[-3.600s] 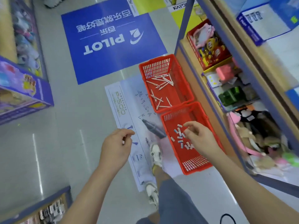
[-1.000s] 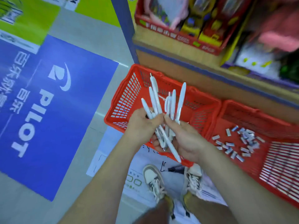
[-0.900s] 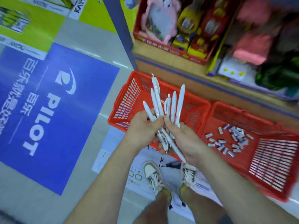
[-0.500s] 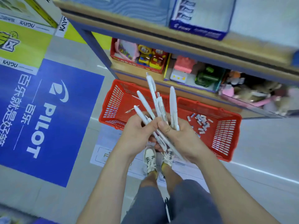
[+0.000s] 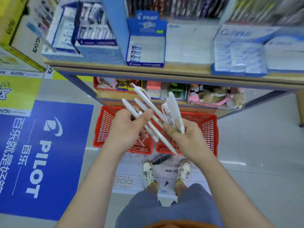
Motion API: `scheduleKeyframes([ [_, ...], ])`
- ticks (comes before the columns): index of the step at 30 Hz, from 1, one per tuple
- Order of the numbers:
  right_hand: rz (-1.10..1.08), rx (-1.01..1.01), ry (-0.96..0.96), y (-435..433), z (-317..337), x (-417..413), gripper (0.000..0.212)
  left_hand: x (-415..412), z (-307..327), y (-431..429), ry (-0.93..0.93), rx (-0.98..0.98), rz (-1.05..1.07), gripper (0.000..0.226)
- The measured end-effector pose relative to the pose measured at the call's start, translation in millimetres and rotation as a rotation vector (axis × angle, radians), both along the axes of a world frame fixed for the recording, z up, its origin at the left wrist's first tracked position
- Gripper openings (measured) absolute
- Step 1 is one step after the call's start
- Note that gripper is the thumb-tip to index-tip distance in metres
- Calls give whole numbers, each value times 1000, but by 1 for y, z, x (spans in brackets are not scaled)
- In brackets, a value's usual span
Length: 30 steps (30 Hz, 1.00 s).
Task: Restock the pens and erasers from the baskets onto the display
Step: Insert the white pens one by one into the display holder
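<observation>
Closest in, the left hand [image 5: 130, 127] is curled round a few white pens [image 5: 148, 104], thumb pressed on top. The right hand [image 5: 185, 137] grips the rest, so both are full. The pens fan up and away, long axes slanting from lower right to upper left, far ends towards the shelf [image 5: 181, 69]. Beneath them, two red baskets [image 5: 102, 129] sit on the floor. Further out, straight ahead and above, stands the blue Pilot display box [image 5: 145, 46], and I'd call neither hand clearly nearer. Half a second back it was one bundle between touching hands; now it's split, and the view has tipped up.
</observation>
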State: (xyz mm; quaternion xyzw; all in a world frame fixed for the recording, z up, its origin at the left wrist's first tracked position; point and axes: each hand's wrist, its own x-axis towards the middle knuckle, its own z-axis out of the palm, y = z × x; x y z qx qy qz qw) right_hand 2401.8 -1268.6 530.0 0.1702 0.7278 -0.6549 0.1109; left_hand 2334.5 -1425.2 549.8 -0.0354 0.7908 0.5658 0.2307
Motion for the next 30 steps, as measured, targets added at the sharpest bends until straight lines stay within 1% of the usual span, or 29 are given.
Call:
scheduleKeyframes([
  [2, -38, -62, -32, 22, 8, 7, 23, -1, 14, 22, -9, 65, 30, 30],
  [4, -41, -182, -81, 48, 18, 15, 21, 1, 24, 48, -13, 147, 34, 29],
  [6, 2, -298, -126, 79, 27, 27, 20, 8, 29, 78, -12, 199, -5, 34],
  [8, 74, -341, -156, 118, 34, 40, 16, 21, 31, 113, -24, 224, -54, 33],
  [10, 133, -359, -170, 163, 42, 57, 14, 39, 33, 154, -41, 243, -82, 29],
  [12, 185, -356, -192, 211, 49, 74, 11, 61, 35, 201, -58, 260, -94, 32],
  [14, 192, -361, -226, 256, 57, 93, 7, 83, 36, 249, -79, 264, -117, 30],
  [16, 184, -362, -235, 296, 66, 110, 12, 101, 39, 295, -93, 256, -141, 32],
  [17, 188, -353, -212, 316, 69, 118, 16, 108, 41, 317, -92, 248, -159, 31],
  [20, 168, -344, -126, 363, 76, 135, 15, 118, 50, 371, -66, 215, -209, 12],
  [22, 137, -377, -96, 388, 78, 140, 16, 120, 54, 401, -41, 186, -222, 14],
  [24, 86, -399, -73, 409, 76, 142, 16, 118, 56, 427, 7, 146, -193, 19],
  [27, 24, -390, -81, 439, 74, 140, 18, 107, 59, 455, 95, 137, -53, 12],
  [30, 32, -353, -63, 466, 71, 128, 25, 91, 61, 481, 164, 132, -2, 12],
])
